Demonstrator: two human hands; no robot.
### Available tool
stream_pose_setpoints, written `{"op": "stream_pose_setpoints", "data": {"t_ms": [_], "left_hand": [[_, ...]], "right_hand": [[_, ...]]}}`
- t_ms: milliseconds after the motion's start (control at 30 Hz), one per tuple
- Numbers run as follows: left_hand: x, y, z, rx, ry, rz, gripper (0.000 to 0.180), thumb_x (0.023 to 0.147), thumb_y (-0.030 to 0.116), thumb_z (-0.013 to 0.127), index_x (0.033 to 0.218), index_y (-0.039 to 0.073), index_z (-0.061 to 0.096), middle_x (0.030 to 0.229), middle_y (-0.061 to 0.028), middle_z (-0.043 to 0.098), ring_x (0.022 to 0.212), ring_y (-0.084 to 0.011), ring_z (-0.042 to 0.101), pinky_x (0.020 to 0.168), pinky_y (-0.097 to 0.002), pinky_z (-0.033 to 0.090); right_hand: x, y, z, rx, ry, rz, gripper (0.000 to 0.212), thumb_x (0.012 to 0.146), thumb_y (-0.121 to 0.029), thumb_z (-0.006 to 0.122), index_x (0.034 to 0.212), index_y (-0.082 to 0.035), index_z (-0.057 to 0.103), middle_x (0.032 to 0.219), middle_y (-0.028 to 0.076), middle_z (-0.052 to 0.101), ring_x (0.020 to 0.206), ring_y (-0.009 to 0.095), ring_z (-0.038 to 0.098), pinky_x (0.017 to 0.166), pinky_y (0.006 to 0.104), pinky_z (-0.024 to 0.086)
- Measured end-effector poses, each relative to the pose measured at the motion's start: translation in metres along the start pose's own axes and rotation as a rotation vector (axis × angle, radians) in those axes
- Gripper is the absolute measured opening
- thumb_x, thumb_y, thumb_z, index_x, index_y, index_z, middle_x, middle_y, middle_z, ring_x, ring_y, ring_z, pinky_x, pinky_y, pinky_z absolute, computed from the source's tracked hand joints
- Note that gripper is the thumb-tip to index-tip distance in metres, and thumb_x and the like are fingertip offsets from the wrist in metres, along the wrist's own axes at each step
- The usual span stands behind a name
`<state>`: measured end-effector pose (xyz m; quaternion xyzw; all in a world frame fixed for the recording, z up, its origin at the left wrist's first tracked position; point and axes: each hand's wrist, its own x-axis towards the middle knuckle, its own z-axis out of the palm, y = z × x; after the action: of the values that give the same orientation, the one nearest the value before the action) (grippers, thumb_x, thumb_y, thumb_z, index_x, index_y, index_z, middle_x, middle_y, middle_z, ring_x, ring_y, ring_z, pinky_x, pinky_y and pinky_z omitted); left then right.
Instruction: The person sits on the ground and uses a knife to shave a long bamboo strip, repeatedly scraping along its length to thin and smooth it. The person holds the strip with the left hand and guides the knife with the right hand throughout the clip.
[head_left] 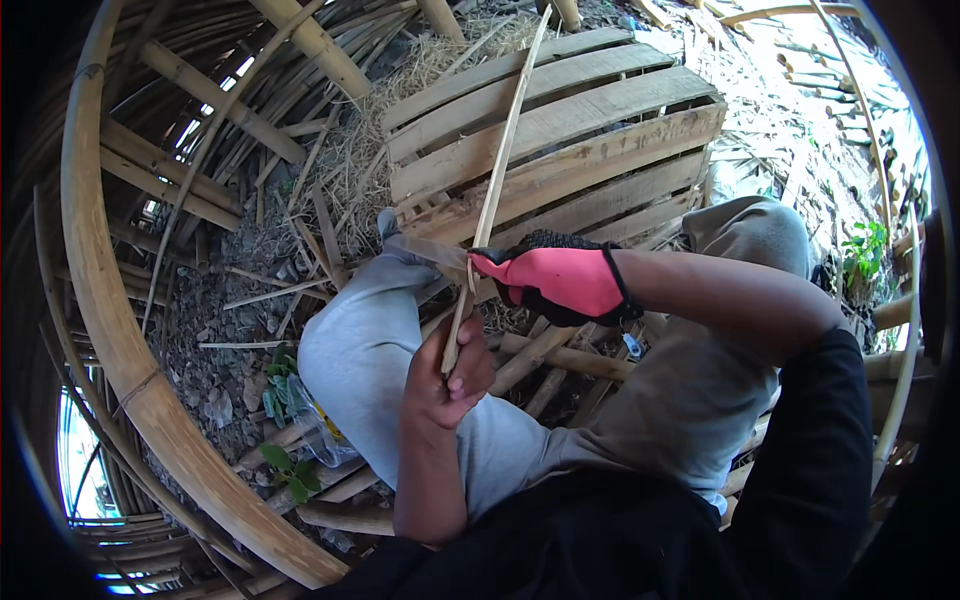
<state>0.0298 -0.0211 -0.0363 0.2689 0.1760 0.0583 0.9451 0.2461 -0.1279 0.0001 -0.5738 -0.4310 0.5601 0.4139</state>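
Note:
My bare left hand (449, 372) is closed around the lower end of a long, thin bamboo strip (508, 140). The strip slants up and away from me, past my knees, toward the wooden slats. On my right hand (565, 280) is a pink and black glove. Its fingers are closed, and a flat greyish knife blade (428, 250) sticks out of them to the left, across the strip. The knife's handle is hidden inside the glove. A thin sliver curls at the strip just below the gloved thumb.
A slatted wooden pallet (560, 120) lies ahead of my legs, with dry straw (350, 170) beside it. At left a thick curved bamboo pole (140, 370) runs near me. Bamboo poles (575, 360) lie under my legs. A clear plastic bag (325, 440) rests by my left leg.

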Motion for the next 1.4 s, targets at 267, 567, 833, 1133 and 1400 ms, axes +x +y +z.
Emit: {"op": "stream_pose_setpoints", "data": {"t_ms": [267,567,833,1133,1400], "left_hand": [[-0.001,-0.007,-0.003,-0.250,-0.141,0.019,0.018,0.109,0.021,0.040,0.097,0.011,0.048,0.056,-0.0025,0.050,0.040,-0.0106,0.041,0.041,-0.0248,0.034],[-0.002,0.004,-0.009,-0.371,-0.280,-0.056,0.014,0.106,0.019,0.041,0.100,0.008,0.049,0.058,-0.0049,0.052,0.043,-0.0125,0.047,0.041,-0.0235,0.033],[-0.006,0.005,-0.002,-0.136,-0.014,0.018,0.030,0.111,0.029,0.037,0.091,0.012,0.051,0.046,0.0045,0.038,0.034,-0.0063,0.030,0.035,-0.0224,0.022],[0.001,-0.009,0.019,0.263,0.233,0.112,0.037,0.112,0.034,0.039,0.085,0.012,0.051,0.043,0.0056,0.034,0.032,-0.0056,0.026,0.033,-0.0223,0.021],[0.000,-0.012,0.024,0.324,0.259,0.132,0.037,0.111,0.035,0.043,0.085,0.011,0.052,0.043,0.0052,0.035,0.032,-0.0055,0.027,0.031,-0.0235,0.021]], "right_hand": [[0.008,0.001,-0.019,-0.239,-0.092,-0.183,0.038,0.100,-0.042,0.059,0.092,-0.006,0.071,0.072,0.003,0.061,0.072,0.016,0.060,0.066,0.0294,0.044],[0.006,0.011,-0.024,-0.716,-0.493,-0.639,0.025,0.084,-0.009,0.061,0.107,0.000,0.065,0.094,0.016,0.064,0.091,0.035,0.062,0.081,0.0402,0.048],[-0.013,-0.024,-0.040,0.100,0.057,-0.008,0.040,0.100,-0.040,0.067,0.113,-0.002,0.066,0.080,0.002,0.062,0.069,0.011,0.060,0.066,0.0279,0.051],[-0.006,-0.014,-0.012,-0.047,0.179,0.089,0.049,0.096,-0.052,0.068,0.110,-0.006,0.073,0.066,0.000,0.054,0.055,0.009,0.055,0.054,0.0267,0.049],[-0.011,-0.022,-0.012,-0.393,0.040,0.024,0.038,0.103,-0.040,0.060,0.131,-0.016,0.068,0.067,0.003,0.057,0.059,0.011,0.061,0.059,0.0289,0.051]]}}
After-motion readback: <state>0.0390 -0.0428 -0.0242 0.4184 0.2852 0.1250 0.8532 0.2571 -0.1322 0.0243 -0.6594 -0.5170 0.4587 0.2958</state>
